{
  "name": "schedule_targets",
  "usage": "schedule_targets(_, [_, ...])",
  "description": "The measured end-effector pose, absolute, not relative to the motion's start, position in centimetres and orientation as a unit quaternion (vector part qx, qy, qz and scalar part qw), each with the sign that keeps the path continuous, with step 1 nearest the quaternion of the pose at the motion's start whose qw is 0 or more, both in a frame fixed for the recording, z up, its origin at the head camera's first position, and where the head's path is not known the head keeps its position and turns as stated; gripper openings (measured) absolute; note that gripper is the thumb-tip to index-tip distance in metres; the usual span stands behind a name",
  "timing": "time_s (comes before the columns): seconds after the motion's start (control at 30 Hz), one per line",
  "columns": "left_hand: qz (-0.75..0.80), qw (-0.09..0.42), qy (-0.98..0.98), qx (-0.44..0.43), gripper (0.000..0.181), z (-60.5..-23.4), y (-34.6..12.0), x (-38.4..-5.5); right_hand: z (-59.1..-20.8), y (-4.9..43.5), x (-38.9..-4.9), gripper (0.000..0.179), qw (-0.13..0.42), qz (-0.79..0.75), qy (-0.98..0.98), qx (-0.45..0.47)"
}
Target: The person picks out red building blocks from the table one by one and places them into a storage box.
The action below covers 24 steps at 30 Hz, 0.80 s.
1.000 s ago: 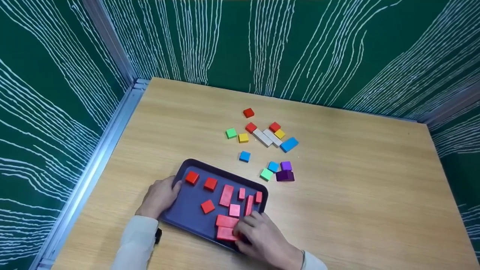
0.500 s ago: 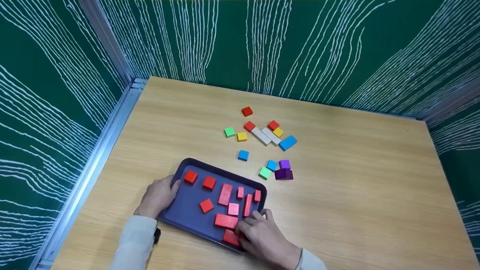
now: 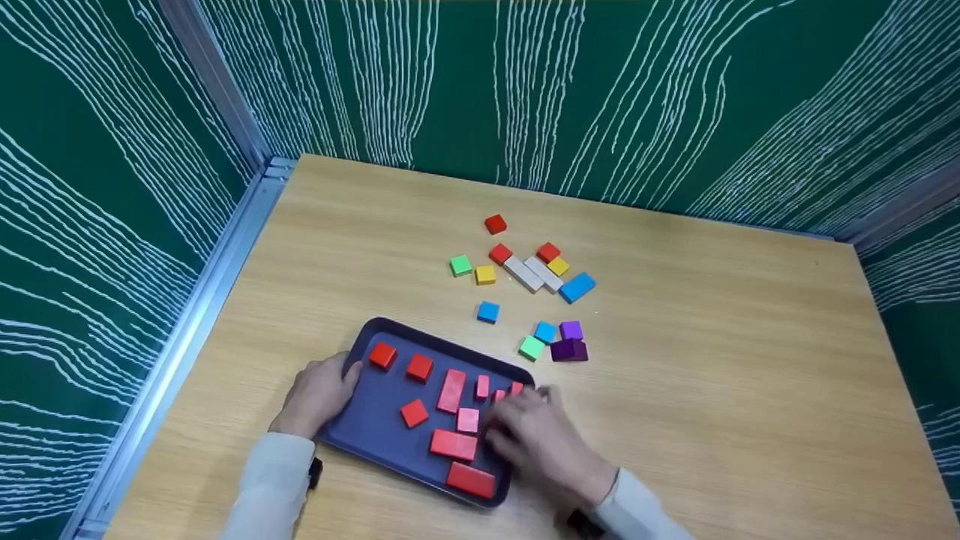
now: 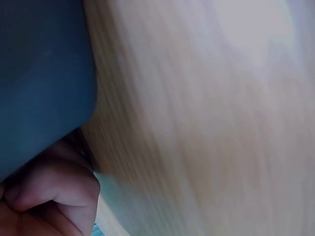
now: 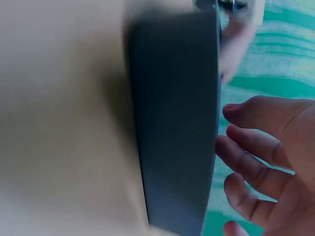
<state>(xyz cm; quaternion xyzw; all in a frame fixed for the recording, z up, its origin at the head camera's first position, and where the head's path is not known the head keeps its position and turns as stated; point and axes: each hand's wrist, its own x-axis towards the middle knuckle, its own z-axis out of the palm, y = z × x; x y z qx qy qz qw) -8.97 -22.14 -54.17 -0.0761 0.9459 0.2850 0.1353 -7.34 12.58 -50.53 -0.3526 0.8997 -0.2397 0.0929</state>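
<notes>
In the head view a dark blue tray (image 3: 367,427) carries several red and pink wooden blocks. My left hand (image 3: 319,394) grips its left side, and in the left wrist view curled fingers (image 4: 64,184) sit under the edge. My right hand (image 3: 547,442) is over the tray's right rim, partly covering a thin pink block (image 3: 499,395) and a small pink block (image 3: 516,388). In the right wrist view its thumb and fingers are apart, with nothing between them, beside the tray wall (image 5: 172,123). A red rectangular block (image 3: 471,480) lies at the near right corner, below another red block (image 3: 453,445).
Beyond the tray, loose blocks lie on the wooden table (image 3: 712,360): blue (image 3: 577,288), grey (image 3: 523,274), green (image 3: 532,347), yellow (image 3: 485,275), purple (image 3: 571,349) and red (image 3: 496,224). Green panels with white lines (image 3: 480,90) border the table.
The lower red block was slid apart from the one above, toward the tray's near right corner. My right hand has let it go and moved up to the thin pink block. My left hand stays put.
</notes>
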Motion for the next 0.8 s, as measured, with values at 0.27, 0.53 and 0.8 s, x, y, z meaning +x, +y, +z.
schedule_targets(0.27, [0.294,0.135,0.943,-0.078,0.035,-54.1,-22.0,-8.8,-50.7,15.8,-14.2,0.026,-0.022,-0.269,0.934,-0.235])
schedule_targets(0.53, [0.301,0.133,0.941,-0.085,0.032,-54.1,-22.2,-8.8,-51.5,17.7,-22.3,0.039,-0.058,-0.187,0.962,-0.188])
schedule_targets(0.8, [0.299,0.136,0.941,-0.088,0.030,-54.1,-21.9,-8.9,-51.6,17.3,-26.4,0.048,0.079,-0.140,0.979,-0.125])
